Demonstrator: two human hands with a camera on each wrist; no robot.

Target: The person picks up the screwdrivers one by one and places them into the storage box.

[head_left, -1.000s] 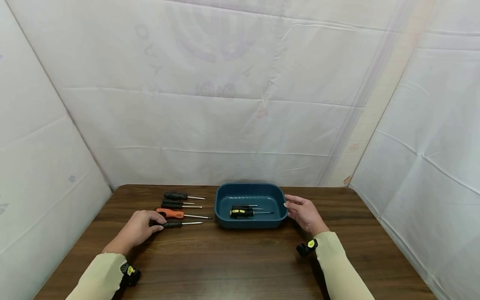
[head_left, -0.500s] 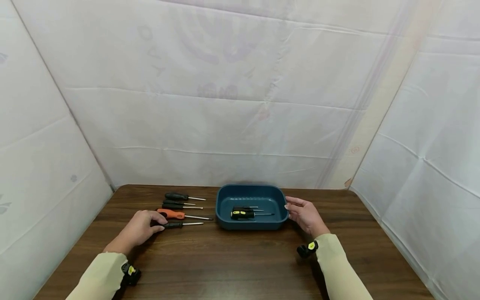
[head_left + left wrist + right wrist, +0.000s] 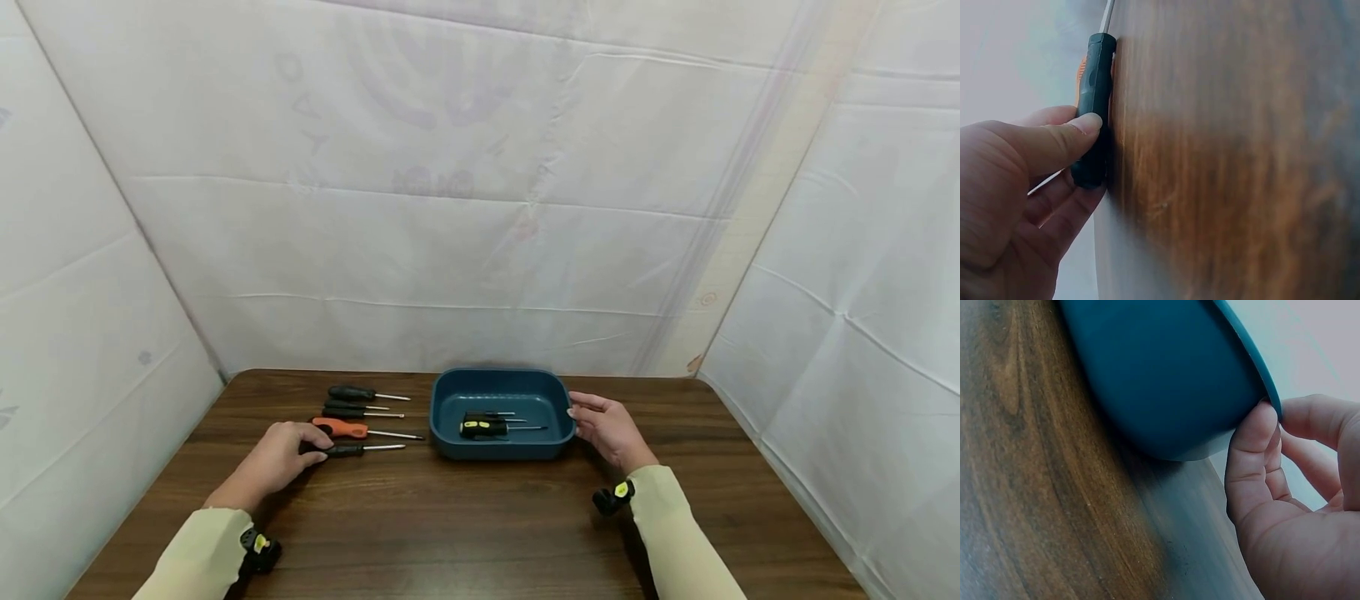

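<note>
My left hand (image 3: 318, 447) pinches the black handle of the nearest screwdriver (image 3: 352, 449), which lies flat on the wooden table (image 3: 450, 525). In the left wrist view the thumb (image 3: 1054, 140) presses on that black handle (image 3: 1093, 106), with the fingers curled under it. My right hand (image 3: 574, 406) holds the right rim of a blue tray (image 3: 442, 392). In the right wrist view the thumb (image 3: 1250, 444) sits under the tray's rim (image 3: 1254, 369). Inside the tray lie a black-and-yellow screwdriver (image 3: 483, 427) and a thinner black one (image 3: 487, 414).
An orange-handled screwdriver (image 3: 348, 428) and three black-handled ones (image 3: 352, 402) lie in a row left of the tray, shafts pointing right. White sheeting walls stand close on the left, back and right of the table.
</note>
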